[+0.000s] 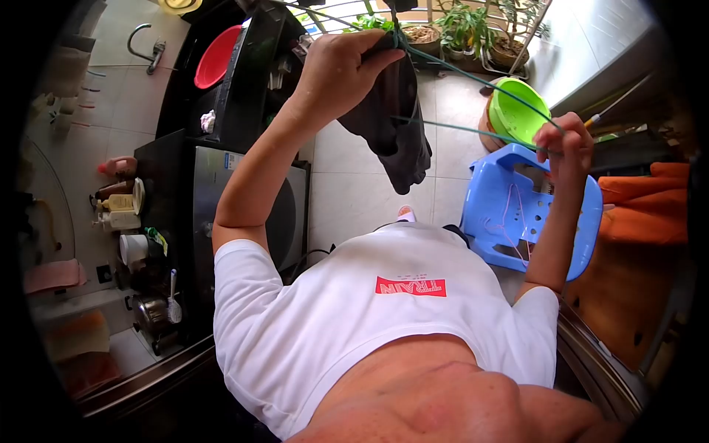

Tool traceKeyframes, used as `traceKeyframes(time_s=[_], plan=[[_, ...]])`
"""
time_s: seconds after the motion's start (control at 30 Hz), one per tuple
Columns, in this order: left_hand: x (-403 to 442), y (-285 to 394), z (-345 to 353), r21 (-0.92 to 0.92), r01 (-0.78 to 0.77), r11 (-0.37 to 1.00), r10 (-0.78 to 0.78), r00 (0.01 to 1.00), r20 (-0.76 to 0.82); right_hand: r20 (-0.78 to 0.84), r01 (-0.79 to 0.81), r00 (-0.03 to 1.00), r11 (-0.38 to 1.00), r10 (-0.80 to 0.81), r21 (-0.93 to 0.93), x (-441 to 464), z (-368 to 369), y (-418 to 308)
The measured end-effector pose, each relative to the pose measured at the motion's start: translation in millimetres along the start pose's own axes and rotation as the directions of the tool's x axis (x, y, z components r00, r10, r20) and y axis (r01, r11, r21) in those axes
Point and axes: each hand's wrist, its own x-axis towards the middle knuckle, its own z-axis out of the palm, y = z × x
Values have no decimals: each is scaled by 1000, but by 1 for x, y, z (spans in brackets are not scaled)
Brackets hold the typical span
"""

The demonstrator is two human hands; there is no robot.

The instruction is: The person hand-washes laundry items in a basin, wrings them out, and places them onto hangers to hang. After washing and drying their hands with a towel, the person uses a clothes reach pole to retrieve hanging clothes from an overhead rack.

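L hand (337,70) clamped on blk garment (399,144), apparently part-hung; R hand (567,142), above blue plastic chair (487,199), gripping bare end of green hanger (480,79).

Limp dark garment (406,122) against green hanger (464,128)

cloth (402,140) overlapped, yellow bowl (179,5) cropped; label (231,161) illegible

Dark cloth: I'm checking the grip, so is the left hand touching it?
Touching. The head view shows the left hand pinching the dark cloth between thumb and fingers.
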Motion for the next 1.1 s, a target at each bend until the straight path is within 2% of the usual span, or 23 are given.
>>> traceKeyframes(time_s=[0.03, 0.07, 0.1, 0.13, 0.17, 0.2, 0.23, 0.27, 0.3, 0.33, 0.37, 0.43, 0.47, 0.57, 0.67, 0.8, 0.9, 1.03, 1.1], plan=[[1, 5, 0, 132, -143, 981, 161, 977, -138, -14, 148, 989, 960, -149, 237, 5, 16, -2], [2, 9, 0, 281, -258, 924, 330, 910, -251, -28, 273, 955, 844, -294, 461, 9, 33, -4], [14, -23, -37, 346, -276, 897, 370, 897, -243, -185, 344, 939, 797, -290, 496, 58, 64, 47], [11, -21, -50, 358, -276, 892, 376, 893, -247, -34, 187, 981, 875, -192, 446, 56, 90, 84], [19, -24, -57, 385, -291, 876, 414, 863, -291, 144, 55, 985, 970, -92, 239, 71, 121, 82], [19, -37, -52, 230, -203, 952, 262, 928, -263, 315, -9, 949, 1000, 13, -15, 87, 152, 81], [19, -44, -51, 226, -194, 955, 252, 931, -265, 426, 189, 905, 908, -12, -375, 99, 190, 67], [22, -51, -56, 146, -117, 982, 150, 958, -245, 468, 366, 880, 747, -84, -555, 118, 218, 70], [25, -58, -59, 61, -31, 998, 43, 976, -215, 437, 387, 895, 651, -93, -654, 133, 232, 80], [30, -74, -61, 100, -102, 990, 125, 959, -256, 385, 354, 920, 582, -75, -732, 150, 237, 93], [32, -88, -70, 118, -109, 987, 136, 958, -254, 387, 365, 917, 584, -94, -725, 167, 234, 105], [34, -116, -95, 211, -44, 976, 105, 952, -286, 503, 415, 840, 356, 203, -837, 196, 218, 132], [35, -127, -108, 249, -20, 968, 94, 953, -290, 567, 519, 818, 300, 95, -800, 208, 205, 153], [32, -160, -133, 507, 11, 862, 126, 964, -234, 548, 525, 836, 262, 19, -810, 259, 165, 137], [23, -211, -143, 632, 67, 772, 73, 979, -192, 609, 622, 781, 254, -138, -741, 319, 121, 127], [34, -251, -131, 652, 101, 751, 64, 972, -224, 690, 703, 702, 319, -174, -635, 397, 116, 112], [53, -276, -120, 601, 229, 766, -24, 944, -329, 747, 724, 656, 372, -112, -580, 457, 149, 108], [95, -296, -106, 540, 163, 826, 7, 955, -297, 862, 915, 367, 303, -349, -267, 505, 242, 93], [105, -316, -116, 485, 195, 853, 57, 888, -457, 782, 904, 373, 387, -500, -184, 529, 263, 83]])
